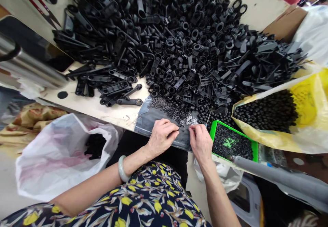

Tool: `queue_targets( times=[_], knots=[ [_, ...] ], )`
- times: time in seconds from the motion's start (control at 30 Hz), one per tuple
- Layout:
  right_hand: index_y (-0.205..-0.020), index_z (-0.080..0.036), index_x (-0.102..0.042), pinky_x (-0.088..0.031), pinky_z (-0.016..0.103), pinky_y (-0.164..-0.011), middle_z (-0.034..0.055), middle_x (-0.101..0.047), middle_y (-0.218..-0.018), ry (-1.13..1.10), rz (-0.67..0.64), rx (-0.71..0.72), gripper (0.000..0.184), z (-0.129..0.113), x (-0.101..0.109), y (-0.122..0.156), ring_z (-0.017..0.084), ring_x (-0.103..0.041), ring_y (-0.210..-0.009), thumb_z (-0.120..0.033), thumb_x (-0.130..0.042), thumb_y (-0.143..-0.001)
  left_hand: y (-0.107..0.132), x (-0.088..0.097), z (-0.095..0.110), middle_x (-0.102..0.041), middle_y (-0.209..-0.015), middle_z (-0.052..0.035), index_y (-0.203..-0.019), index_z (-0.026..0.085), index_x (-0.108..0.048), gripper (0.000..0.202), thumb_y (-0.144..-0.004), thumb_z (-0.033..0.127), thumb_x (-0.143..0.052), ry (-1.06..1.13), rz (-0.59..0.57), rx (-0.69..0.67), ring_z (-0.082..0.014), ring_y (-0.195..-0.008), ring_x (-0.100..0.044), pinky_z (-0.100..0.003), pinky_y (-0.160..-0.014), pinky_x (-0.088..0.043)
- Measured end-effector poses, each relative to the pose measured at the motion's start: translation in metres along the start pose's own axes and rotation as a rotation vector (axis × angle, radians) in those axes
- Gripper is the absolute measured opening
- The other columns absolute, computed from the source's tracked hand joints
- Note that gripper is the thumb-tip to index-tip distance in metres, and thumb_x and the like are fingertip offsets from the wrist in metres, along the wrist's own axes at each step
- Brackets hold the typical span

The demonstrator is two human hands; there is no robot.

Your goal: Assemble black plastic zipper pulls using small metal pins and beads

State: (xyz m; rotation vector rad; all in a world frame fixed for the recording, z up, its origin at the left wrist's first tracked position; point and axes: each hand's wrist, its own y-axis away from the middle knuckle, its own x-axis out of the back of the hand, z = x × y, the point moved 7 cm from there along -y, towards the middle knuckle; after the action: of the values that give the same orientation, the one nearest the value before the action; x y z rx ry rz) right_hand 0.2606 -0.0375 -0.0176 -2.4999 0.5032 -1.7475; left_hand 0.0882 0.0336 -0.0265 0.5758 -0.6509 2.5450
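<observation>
Working over a pale worktop (102, 112) heaped with black moulded plastic parts (179, 49).
Beside a green tray (214, 131), the left hand (162, 138) rests on a dark grey mat (148, 124), fingers (174, 128) curled together; the right hand's (201, 141) fingers (192, 128) pinch together beside tiny silvery pieces (189, 120), any held piece too small to tell.

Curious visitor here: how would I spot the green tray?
Start at the huge heap of black plastic parts. Just below it, beside the person's right hand, sits a shallow tray of small black pieces, the only thing with a bright green rim.
</observation>
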Motion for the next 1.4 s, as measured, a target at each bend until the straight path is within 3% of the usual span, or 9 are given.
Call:
queue_targets(
  times=[0.23,0.37,0.63,0.87,1.0,1.13,1.23,1.3,1.4],
  knots=[
    [-0.111,-0.025,-0.070,-0.058,0.033,-0.078,0.0033,-0.075,-0.099,-0.483,-0.122,-0.063,0.014,-0.016,0.000,-0.001,0.018,-0.070,-0.083,-0.035,-0.064,-0.102,-0.002,-0.001,0.001,-0.078,-0.094,-0.0013,-0.096,0.022,-0.071,0.004,-0.096,0.020,-0.068,0.010,-0.022,0.026,-0.0214,-0.095,-0.066,-0.041,-0.087,-0.042],
    [-0.121,-0.025,-0.064,-0.059,0.031,-0.078,0.0021,-0.075,-0.096,-0.604,-0.232,-0.116,0.027,-0.018,-0.010,-0.007,0.018,-0.072,-0.082,-0.038,-0.069,-0.098,-0.001,0.000,0.000,-0.078,-0.093,-0.0021,-0.099,0.021,-0.071,0.003,-0.098,0.020,-0.068,0.026,-0.015,0.015,-0.0217,-0.095,-0.066,-0.040,-0.086,-0.042],
    [-0.147,-0.025,-0.042,-0.057,0.030,-0.070,-0.0023,-0.072,-0.083,-0.610,-0.381,-0.171,0.060,-0.023,-0.012,-0.024,0.016,-0.067,-0.069,-0.035,-0.068,-0.094,0.003,-0.002,-0.007,-0.080,-0.093,-0.0043,-0.102,0.021,-0.075,0.010,-0.100,0.028,-0.068,0.024,0.033,0.003,-0.0221,-0.093,-0.069,-0.041,-0.087,-0.046],
    [-0.159,-0.025,-0.031,-0.055,0.027,-0.064,-0.0054,-0.069,-0.078,-0.518,-0.481,-0.151,0.077,-0.039,-0.008,-0.038,0.015,-0.066,-0.064,-0.025,-0.063,-0.089,0.005,0.000,-0.006,-0.079,-0.098,-0.0046,-0.108,0.020,-0.074,0.011,-0.099,0.023,-0.069,0.013,0.062,-0.028,-0.0210,-0.095,-0.069,-0.040,-0.088,-0.047],
    [-0.166,-0.026,-0.022,-0.053,0.026,-0.065,-0.0070,-0.070,-0.077,-0.427,-0.542,-0.076,0.090,-0.049,-0.004,-0.045,0.014,-0.066,-0.063,-0.016,-0.061,-0.085,0.004,-0.002,-0.005,-0.078,-0.090,-0.0030,-0.098,0.020,-0.074,0.004,-0.098,0.022,-0.070,0.023,0.022,-0.028,-0.0212,-0.091,-0.067,-0.040,-0.085,-0.044],
    [-0.169,-0.031,-0.017,-0.053,0.025,-0.063,-0.0062,-0.072,-0.080,-0.520,-0.595,-0.078,0.094,-0.043,-0.007,-0.048,0.014,-0.066,-0.065,-0.021,-0.066,-0.089,0.003,-0.002,-0.006,-0.079,-0.092,-0.0024,-0.095,0.022,-0.073,0.005,-0.099,0.024,-0.070,0.034,-0.017,-0.007,-0.0214,-0.092,-0.066,-0.041,-0.085,-0.042],
    [-0.169,-0.028,-0.013,-0.057,0.027,-0.063,-0.0045,-0.072,-0.082,-0.690,-0.555,-0.126,0.099,-0.033,-0.013,-0.046,0.015,-0.068,-0.067,-0.031,-0.073,-0.090,0.003,-0.001,-0.006,-0.079,-0.092,-0.0026,-0.097,0.021,-0.073,0.007,-0.100,0.026,-0.070,0.047,-0.005,-0.019,-0.0214,-0.094,-0.066,-0.040,-0.086,-0.041],
    [-0.169,-0.027,-0.015,-0.060,0.029,-0.066,-0.0023,-0.074,-0.085,-0.776,-0.463,-0.157,0.099,-0.028,-0.010,-0.034,0.017,-0.070,-0.071,-0.035,-0.075,-0.091,0.004,0.000,-0.005,-0.079,-0.093,-0.0024,-0.098,0.020,-0.073,0.006,-0.099,0.026,-0.071,0.065,0.012,-0.042,-0.0216,-0.095,-0.067,-0.040,-0.087,-0.041],
    [-0.163,-0.026,-0.035,-0.062,0.032,-0.069,-0.0001,-0.074,-0.085,-0.769,-0.258,-0.186,0.080,-0.023,0.008,0.010,0.018,-0.071,-0.073,-0.035,-0.073,-0.094,0.004,0.000,-0.007,-0.080,-0.095,-0.0023,-0.100,0.020,-0.073,0.005,-0.098,0.024,-0.071,0.079,0.025,-0.048,-0.0218,-0.098,-0.067,-0.040,-0.089,-0.042]
  ],
)
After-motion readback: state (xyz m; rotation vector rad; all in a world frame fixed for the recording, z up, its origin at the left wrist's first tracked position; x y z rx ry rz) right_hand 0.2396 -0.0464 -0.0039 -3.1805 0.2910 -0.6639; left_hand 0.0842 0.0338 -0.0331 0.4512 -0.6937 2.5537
